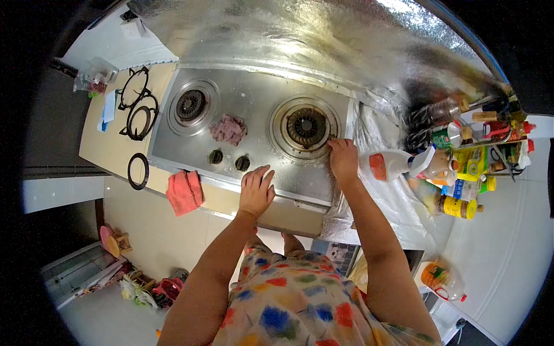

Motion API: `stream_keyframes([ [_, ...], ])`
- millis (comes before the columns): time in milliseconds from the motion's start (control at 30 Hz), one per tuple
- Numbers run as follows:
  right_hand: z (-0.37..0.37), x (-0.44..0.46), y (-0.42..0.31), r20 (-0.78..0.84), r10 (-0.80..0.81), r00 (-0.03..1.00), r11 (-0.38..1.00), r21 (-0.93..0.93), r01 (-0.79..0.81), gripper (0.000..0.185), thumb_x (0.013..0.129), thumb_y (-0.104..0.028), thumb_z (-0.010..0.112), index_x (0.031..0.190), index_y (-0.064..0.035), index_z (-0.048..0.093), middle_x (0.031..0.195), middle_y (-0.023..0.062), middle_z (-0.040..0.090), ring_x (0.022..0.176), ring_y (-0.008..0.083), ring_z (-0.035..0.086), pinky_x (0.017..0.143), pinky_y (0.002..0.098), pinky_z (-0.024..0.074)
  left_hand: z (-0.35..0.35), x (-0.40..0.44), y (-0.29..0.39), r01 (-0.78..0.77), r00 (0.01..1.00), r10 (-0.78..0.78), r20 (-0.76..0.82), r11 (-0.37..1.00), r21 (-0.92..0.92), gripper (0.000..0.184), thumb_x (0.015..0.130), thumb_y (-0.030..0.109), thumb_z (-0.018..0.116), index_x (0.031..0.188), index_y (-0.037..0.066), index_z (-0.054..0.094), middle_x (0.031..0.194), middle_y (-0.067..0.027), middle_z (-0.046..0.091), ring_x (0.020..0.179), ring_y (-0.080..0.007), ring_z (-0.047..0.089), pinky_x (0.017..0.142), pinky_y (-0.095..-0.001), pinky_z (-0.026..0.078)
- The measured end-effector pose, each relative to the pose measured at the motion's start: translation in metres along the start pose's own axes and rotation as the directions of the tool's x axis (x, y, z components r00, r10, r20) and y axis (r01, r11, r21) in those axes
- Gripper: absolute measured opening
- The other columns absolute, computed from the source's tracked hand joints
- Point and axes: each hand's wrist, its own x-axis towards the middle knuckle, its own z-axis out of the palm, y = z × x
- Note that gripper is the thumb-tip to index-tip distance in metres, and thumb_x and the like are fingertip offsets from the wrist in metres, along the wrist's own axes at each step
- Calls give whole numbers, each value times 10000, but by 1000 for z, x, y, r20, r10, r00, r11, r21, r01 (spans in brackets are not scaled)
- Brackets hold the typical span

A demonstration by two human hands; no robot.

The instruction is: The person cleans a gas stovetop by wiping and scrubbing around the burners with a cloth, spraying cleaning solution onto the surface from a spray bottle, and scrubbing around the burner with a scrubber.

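Note:
My left hand (258, 191) lies on the front edge of the steel gas hob (254, 106), fingers stretched out and holding nothing. It is just right of two black knobs (242, 163). At the right rim of the right burner (306, 128), my right hand (344, 159) has its fingers curled together with the tips down on the hob; whatever they may hold is hidden. The burner is bare, with brown stains around it. A crumpled purplish cloth (229, 129) sits between it and the left burner (191, 104).
Black pan supports (142, 118) and a black ring (138, 171) lie on the left counter. A red cloth (184, 192) drapes over the front edge. At right, a white spray bottle (392, 165) lies on foil near several bottles and sauces (461, 190).

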Motion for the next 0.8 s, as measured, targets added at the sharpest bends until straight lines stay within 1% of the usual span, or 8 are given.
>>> stream_keyframes([
  [67,-6,6,-3,35,37,999,999,5,-37,289,818,-113,544,1065,-41,676,1126,117,643,1083,306,548,922,412,451,2,0,-1,-2,1000,2,0,1000,-10,456,790,167,614,1237,99,552,1333,-69,484,1239,-251,458,1049,-444,324],
  [133,11,10,12,-180,55,982,990,138,-30,249,803,-46,575,1032,-56,672,1063,111,646,1013,323,565,881,423,464,2,0,-1,2,1000,-2,6,1000,-16,462,784,169,617,1237,99,555,1334,-68,485,1246,-248,451,1050,-445,323],
  [167,22,13,21,-289,72,955,979,203,-12,239,795,-12,591,1015,-64,670,1032,108,647,978,332,574,860,429,470,3,1,-3,-1,1000,1,0,1000,-8,465,782,167,616,1237,99,555,1333,-68,485,1248,-248,448,1050,-444,323],
  [267,19,14,27,-270,73,960,985,169,-28,272,806,-94,545,1042,-46,672,1068,138,634,1012,323,567,902,425,457,5,-1,-2,7,1000,-7,3,1000,-4,471,777,160,616,1239,99,555,1332,-69,485,1254,-249,440,1052,-442,324],
  [367,18,23,26,-240,96,966,990,121,-68,275,798,-87,556,1044,-56,674,1059,133,630,979,328,579,883,430,467,4,0,-1,19,1000,-18,12,1000,-19,474,770,147,616,1238,99,557,1330,-69,487,1250,-255,441,1053,-440,325],
  [467,20,39,22,-297,166,940,985,86,-147,253,812,-93,560,1032,-61,682,1041,124,632,972,326,581,870,432,468,5,-1,-3,3,1000,-3,5,1000,-9,474,766,147,618,1234,97,561,1334,-69,485,1249,-256,445,1054,-444,325],
  [667,17,50,25,-191,234,953,970,119,-214,209,853,-133,562,1005,-79,696,995,118,628,947,321,575,840,442,463,6,-1,-2,11,1000,-11,13,1000,-16,485,760,148,620,1238,95,559,1335,-75,484,1245,-259,447,1053,-447,327],
  [800,27,46,24,-278,229,933,973,60,-221,192,851,-154,567,972,-94,705,982,106,609,939,319,564,828,451,457,7,0,-3,13,1000,-12,15,1000,-19,495,757,153,624,1244,96,558,1336,-73,481,1241,-261,445,1056,-448,326],
])
